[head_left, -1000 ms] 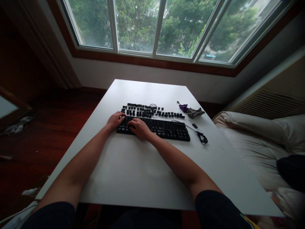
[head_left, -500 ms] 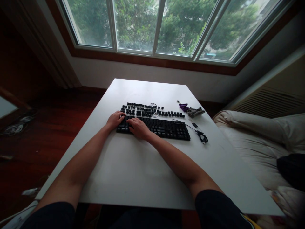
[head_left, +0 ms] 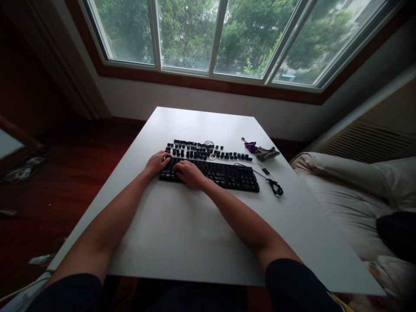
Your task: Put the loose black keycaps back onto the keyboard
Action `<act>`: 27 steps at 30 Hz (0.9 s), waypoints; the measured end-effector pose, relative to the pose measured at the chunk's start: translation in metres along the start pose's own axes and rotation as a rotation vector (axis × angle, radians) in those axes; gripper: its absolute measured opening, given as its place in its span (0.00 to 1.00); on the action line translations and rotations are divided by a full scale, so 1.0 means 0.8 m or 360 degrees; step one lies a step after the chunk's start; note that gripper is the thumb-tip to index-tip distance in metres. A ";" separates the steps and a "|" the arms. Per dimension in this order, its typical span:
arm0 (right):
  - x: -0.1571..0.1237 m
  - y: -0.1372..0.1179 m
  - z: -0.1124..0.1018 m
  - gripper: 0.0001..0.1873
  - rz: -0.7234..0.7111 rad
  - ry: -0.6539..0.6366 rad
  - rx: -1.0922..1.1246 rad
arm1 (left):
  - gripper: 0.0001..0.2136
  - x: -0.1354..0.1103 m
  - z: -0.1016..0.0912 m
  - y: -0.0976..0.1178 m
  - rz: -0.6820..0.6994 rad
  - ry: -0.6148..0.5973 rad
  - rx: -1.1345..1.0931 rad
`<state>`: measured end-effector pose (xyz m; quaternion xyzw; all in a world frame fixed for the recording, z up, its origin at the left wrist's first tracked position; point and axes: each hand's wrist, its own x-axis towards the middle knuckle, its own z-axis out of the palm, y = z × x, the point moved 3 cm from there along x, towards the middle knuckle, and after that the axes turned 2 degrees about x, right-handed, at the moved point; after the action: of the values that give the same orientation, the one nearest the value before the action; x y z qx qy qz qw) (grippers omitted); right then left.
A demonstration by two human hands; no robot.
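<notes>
A black keyboard (head_left: 224, 174) lies across the white table. At its upper left corner, my left hand (head_left: 157, 162) holds the edge, fingers curled and thumb side against the frame. My right hand (head_left: 190, 173) is over the left part of the keys, with index finger and thumb drawn close together. Whatever sits at those fingertips is too small and covered to make out. Behind the keyboard, several loose black keycaps (head_left: 196, 149) lie in uneven rows. Among them are thin wire loops (head_left: 209, 144).
To the right lie a coiled black cable (head_left: 276, 188), a small dark piece (head_left: 265, 171), a grey cloth or glove (head_left: 266, 153) and a purple item (head_left: 250, 146). A pale sofa (head_left: 341, 195) stands beyond the table's (head_left: 182, 242) right edge, and a window (head_left: 195, 39) is ahead.
Both hands stay almost in place; the right fingers shift only slightly over the keys. The view tilts a little. The keyboard and loose keycaps have not moved.
</notes>
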<state>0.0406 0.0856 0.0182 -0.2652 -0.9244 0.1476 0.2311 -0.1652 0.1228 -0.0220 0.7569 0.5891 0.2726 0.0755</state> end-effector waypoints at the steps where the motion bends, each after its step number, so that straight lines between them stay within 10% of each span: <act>1: 0.000 -0.002 -0.001 0.09 -0.0017 -0.0003 -0.0010 | 0.14 0.000 0.000 0.001 0.0001 0.0001 -0.0002; 27: 0.004 0.000 0.001 0.09 0.0171 -0.0001 0.0072 | 0.14 -0.001 -0.003 0.003 -0.0029 -0.0015 0.0014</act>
<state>0.0381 0.0872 0.0182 -0.3090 -0.9053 0.1808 0.2285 -0.1643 0.1205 -0.0191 0.7531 0.5969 0.2658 0.0774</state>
